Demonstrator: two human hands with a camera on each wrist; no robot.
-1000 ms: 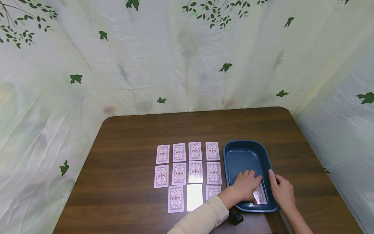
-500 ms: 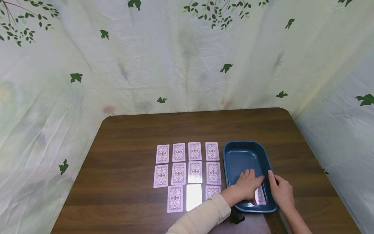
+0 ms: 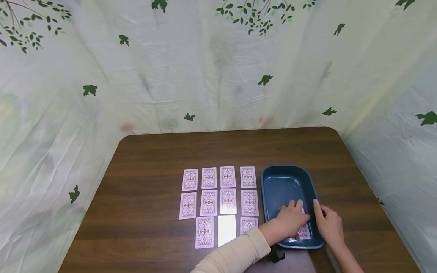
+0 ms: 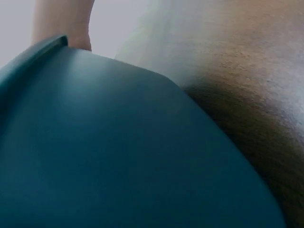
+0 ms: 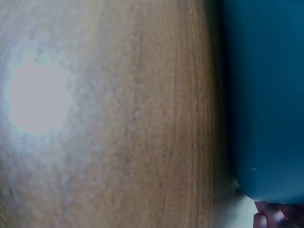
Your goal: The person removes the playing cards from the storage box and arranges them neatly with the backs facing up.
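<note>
In the head view a deep blue plastic tray [image 3: 288, 181] stands on the table, its long sides running away from me. My left hand [image 3: 290, 220] reaches over the near left rim into it, fingers spread over a patterned playing card [image 3: 304, 231] lying face down; the fingertips' contact is partly hidden. My right hand [image 3: 329, 223] grips the right rim, thumb on top, the other fingers curled outside. Left of the tray, several face-down playing cards [image 3: 209, 203] lie in rows. In the left wrist view the tray's outer wall [image 4: 118, 142] fills much of the picture.
One card [image 3: 227, 230] in the near row is washed white by glare. The left forearm partly covers another near card [image 3: 248, 223]. A black device [image 3: 276, 254] sits under the left wrist. A printed curtain [image 3: 218, 68] hangs behind the brown wooden table [image 3: 136, 212].
My left hand has shifted slightly toward me and to the right inside the tray, its fingers changing position over the card. The right hand stays on the rim.
</note>
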